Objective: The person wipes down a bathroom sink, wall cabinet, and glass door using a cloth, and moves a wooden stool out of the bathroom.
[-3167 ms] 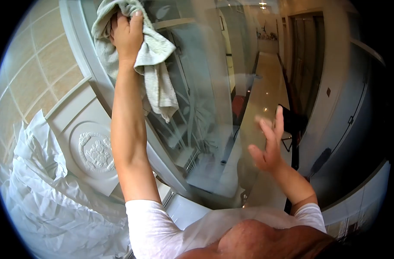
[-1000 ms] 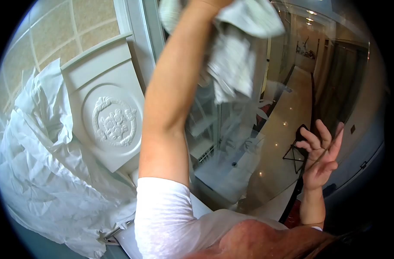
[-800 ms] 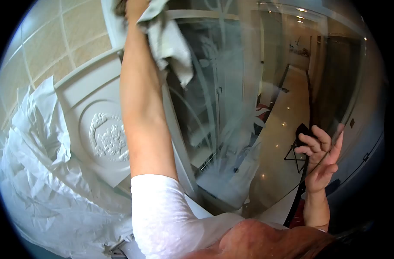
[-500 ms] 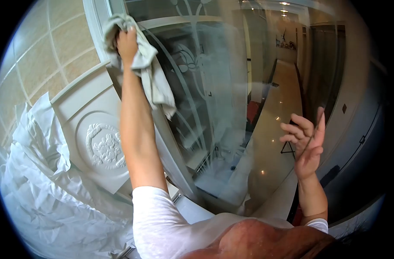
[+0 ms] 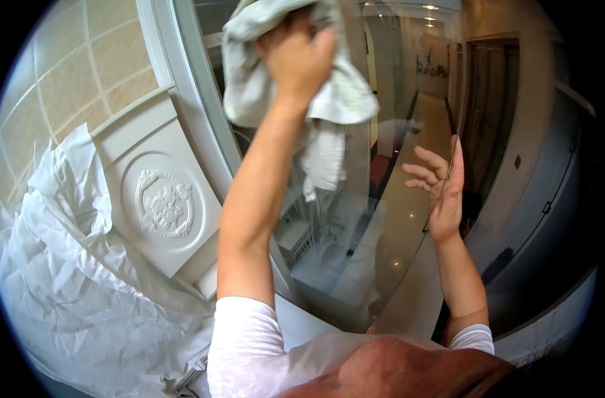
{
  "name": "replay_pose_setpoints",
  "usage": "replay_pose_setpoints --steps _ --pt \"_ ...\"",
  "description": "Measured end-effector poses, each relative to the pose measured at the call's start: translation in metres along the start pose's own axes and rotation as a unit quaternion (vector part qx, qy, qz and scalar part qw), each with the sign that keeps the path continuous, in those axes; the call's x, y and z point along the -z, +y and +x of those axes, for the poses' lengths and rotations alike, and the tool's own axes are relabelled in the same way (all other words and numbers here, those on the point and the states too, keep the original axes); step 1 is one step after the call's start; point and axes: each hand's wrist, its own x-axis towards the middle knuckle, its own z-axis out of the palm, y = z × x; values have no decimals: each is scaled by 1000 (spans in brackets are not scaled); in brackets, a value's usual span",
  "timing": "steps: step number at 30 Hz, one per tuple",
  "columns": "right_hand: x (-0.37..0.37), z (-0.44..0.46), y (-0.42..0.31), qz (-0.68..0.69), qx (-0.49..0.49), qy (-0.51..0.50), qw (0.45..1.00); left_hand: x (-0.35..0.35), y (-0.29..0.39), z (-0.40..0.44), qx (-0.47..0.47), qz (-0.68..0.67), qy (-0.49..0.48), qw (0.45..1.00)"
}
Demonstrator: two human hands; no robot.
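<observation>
Sheeting: crumpled white sheeting (image 5: 83, 265), near left, beside a carved panel (image 5: 166, 202); the cloth is best kept clear of both.
Right hand: right hand (image 5: 445, 192) at the right edge of the glass pane (image 5: 345, 268), fingers parted; I cannot tell how firmly they touch. A light, steadying touch should suit.
Left hand: left hand (image 5: 301, 66), farther off, fingers bunched into the cloth (image 5: 345, 99).
Cloth: far, left of centre, over the glass pane, tail dangling; flatter folds and even pressure would likely serve better.

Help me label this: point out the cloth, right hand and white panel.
Cloth (image 5: 345, 98), head view: draped fold.
Right hand (image 5: 444, 198), head view: middle of the hand.
White panel (image 5: 165, 206), head view: raised floral center.
</observation>
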Motion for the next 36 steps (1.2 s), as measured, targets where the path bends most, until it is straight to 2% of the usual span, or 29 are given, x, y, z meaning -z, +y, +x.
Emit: replay_pose_setpoints --steps 1,3,5,7,9,10,13,14,15,16,17,18,19,20,21,22,23,24,27,30,33,36 --pt "0 -1 0 1 -2 6 1000 5 28 2 -48 57 22 997" --pt "1 -2 1 2 -6 -1 1000 -17 48 -21 -8 -22 -66 998" --pt "4 -3 4 15 -10 3 1000 -14 85 -41 -27 -98 -72 992" --pt "-4 0 6 42 29 39 998 -1 104 -56 -105 -127 -41 985" --pt "-2 -2 4 11 6 32 999 -3 95 -47 -136 -324 -78 933" --pt "0 -2 4 8 4 22 1000 -2 85 -46 -181 -257 -50 948" --pt "1 -3 2 -15 -6 13 1000 -1 50 -32 -220 -202 -31 954" --pt "-2 -2 1 -24 -1 28 999 2 29 -32 -190 -174 -65 964" --pt "-3 -2 1 -28 -5 33 999 10 8 -24 -112 -163 -139 970" --pt "-2 -2 2 -34 1 28 999 17 -15 -22 -55 -131 -121 983" --pt "-2 -3 2 -40 6 25 999 8 -57 -22 -66 -118 -65 989" --pt "-1 -3 3 -41 12 25 999 23 -76 -14 -11 -161 -82 983" --pt "-1 -3 5 -46 13 31 998 24 -110 -14 -1 -164 -38 986" --pt "0 -2 5 -36 20 21 999 15 -180 -30 -110 92 -29 989" --pt "1 -2 5 -27 27 10 999 25 -188 -35 46 -51 -21 997" --pt "2 -2 5 -34 29 14 999 27 -211 -47 118 -54 -3 992" --pt "2 -2 7 -31 32 8 999 38 -227 -58 213 9 -74 974" --pt "2 -2 7 -26 35 3 999 40 -231 -63 62 -88 7 994" --pt "2 -2 8 -26 39 4 999 43 -227 -83 150 -68 -31 986" --pt "1 -2 7 -30 34 6 999 41 -207 -107 177 -55 -12 983" --pt "2 -2 5 -25 27 7 999 34 -160 -126 186 -96 -5 978" --pt "1 -2 4 -33 26 2 999 22 -100 -114 136 -87 -4 987"
